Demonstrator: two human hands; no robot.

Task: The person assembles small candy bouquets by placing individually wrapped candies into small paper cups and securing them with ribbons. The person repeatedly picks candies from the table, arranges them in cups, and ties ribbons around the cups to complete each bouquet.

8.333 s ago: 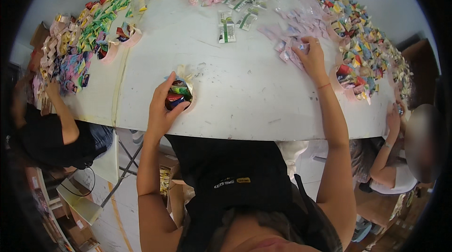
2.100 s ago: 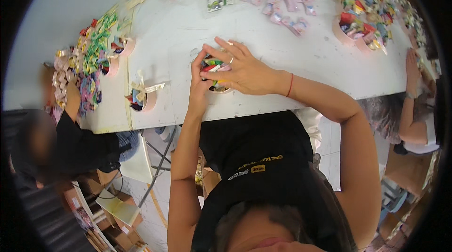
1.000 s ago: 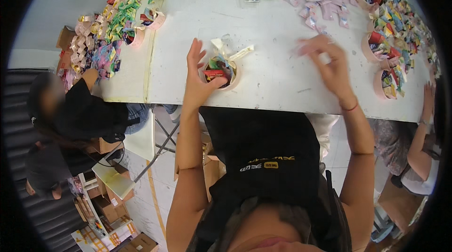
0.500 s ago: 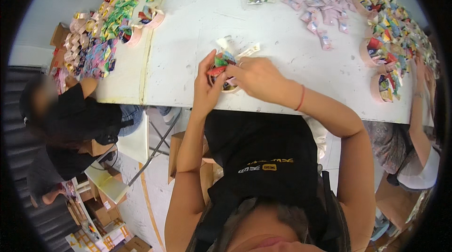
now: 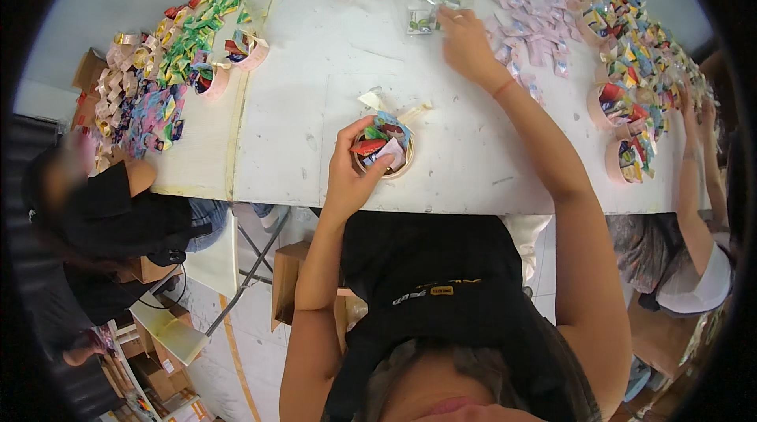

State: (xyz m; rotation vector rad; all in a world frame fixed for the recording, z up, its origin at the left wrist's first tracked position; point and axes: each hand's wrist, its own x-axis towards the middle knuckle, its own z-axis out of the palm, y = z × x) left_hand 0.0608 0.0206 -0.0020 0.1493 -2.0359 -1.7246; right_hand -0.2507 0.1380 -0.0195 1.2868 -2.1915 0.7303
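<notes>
In front of me on the white table stands a small round pale-pink box (image 5: 402, 173), filled with wrapped sweets in red, green, blue and white. My left hand (image 5: 352, 171) wraps around its left side, the thumb pressing over the rim onto the sweets. Two cream flaps or strips (image 5: 415, 112) stick out at the box's far side. Farther off, my right hand (image 5: 471, 45) is stretched over the table, fingertips closed on a clear packet with green print; much of it is hidden by the fingers. A similar green-and-white packet (image 5: 419, 22) lies beside them.
Pink-wrapped sweets (image 5: 540, 40) lie right of my right hand. Filled round boxes (image 5: 603, 104) line a long heap of mixed sweets at right; another person's hands (image 5: 688, 103) work there. At left are green sweets (image 5: 193, 36), more boxes and a seated person (image 5: 118, 217).
My right hand has left the box and reached forward to the green-and-white packets. My left hand stays on the box, whose sweets now show more fully. The whole view has shifted slightly.
</notes>
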